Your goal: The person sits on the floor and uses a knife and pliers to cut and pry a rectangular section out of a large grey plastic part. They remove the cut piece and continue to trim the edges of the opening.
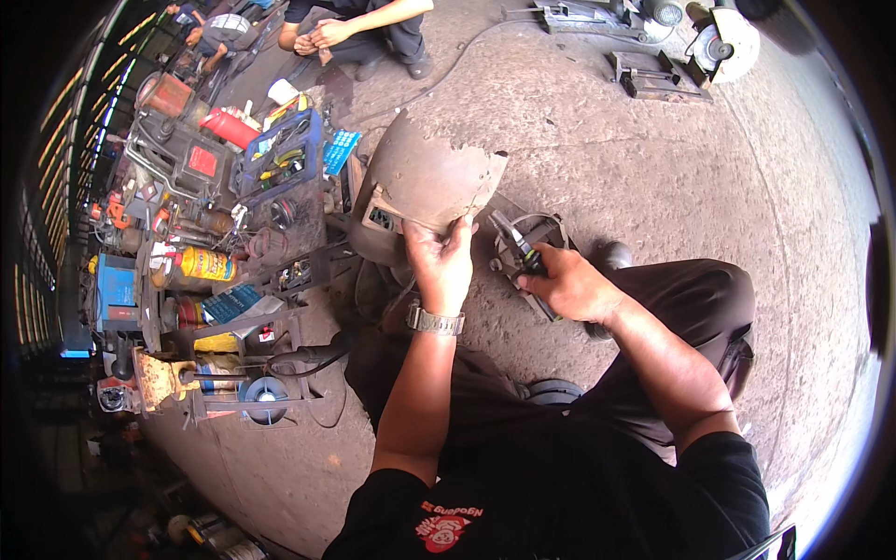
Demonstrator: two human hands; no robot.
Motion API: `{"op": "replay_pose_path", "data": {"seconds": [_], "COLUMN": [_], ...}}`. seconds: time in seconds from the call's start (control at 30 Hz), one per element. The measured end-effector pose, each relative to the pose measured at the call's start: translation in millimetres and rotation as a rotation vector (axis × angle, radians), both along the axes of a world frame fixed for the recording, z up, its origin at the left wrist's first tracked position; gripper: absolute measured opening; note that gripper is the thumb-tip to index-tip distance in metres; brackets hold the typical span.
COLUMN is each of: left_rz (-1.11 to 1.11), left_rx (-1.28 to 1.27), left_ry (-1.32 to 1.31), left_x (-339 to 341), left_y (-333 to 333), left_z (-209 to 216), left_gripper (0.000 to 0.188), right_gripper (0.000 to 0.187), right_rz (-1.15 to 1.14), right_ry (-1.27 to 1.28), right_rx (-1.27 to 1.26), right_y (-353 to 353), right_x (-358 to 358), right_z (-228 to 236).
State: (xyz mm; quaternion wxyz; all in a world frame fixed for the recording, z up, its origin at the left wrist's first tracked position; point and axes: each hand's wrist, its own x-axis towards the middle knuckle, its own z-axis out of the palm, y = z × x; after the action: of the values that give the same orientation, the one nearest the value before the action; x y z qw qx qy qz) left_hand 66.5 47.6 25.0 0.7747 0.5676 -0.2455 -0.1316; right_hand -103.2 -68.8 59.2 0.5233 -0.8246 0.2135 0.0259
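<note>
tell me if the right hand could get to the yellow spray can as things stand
Probably not. The right hand is closed on a dark tool by the knee, and the yellow spray can lies far to the person's left, past the left hand and the welding mask it holds.

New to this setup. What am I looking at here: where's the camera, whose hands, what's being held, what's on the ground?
There is no robot here: a person works with bare hands. The one picture comes from a wide fisheye camera worn on that person's head, looking down, so straight edges bend near the rim and the forearms come in from below.

The left hand, with a metal wristwatch, grips the lower edge of a worn brown welding mask. The right hand holds a dark welding electrode holder just beside it, over a small metal piece; what that piece is I cannot tell.

All this sits on a rough concrete floor. To the left lies a clutter of tools, including a blue toolbox tray and a yellow spray can. At the top right stands a cut-off saw. Another person crouches at the top.
</note>
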Motion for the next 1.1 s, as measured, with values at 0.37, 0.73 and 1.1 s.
{"op": "replay_pose_path", "data": {"seconds": [0.37,0.73,1.1], "left_rz": [-0.053,-0.077,-0.151], "left_rx": [0.011,0.003,-0.054], "left_ry": [-0.011,-0.022,-0.046], "left_x": [0.2,-1.4,2.3], "left_y": [-4.5,-1.8,-0.3], "left_z": [-1.1,4.3,5.9], "left_gripper": [0.038,0.038,0.047], "right_gripper": [0.044,0.048,0.057], "right_rz": [-0.025,-0.023,0.087], "right_ry": [-0.028,-0.028,-0.317], "right_rx": [0.147,0.287,1.933], "right_y": [3.0,6.3,27.7], "right_x": [1.2,2.0,-5.4], "right_z": [2.8,6.1,-8.7]}}
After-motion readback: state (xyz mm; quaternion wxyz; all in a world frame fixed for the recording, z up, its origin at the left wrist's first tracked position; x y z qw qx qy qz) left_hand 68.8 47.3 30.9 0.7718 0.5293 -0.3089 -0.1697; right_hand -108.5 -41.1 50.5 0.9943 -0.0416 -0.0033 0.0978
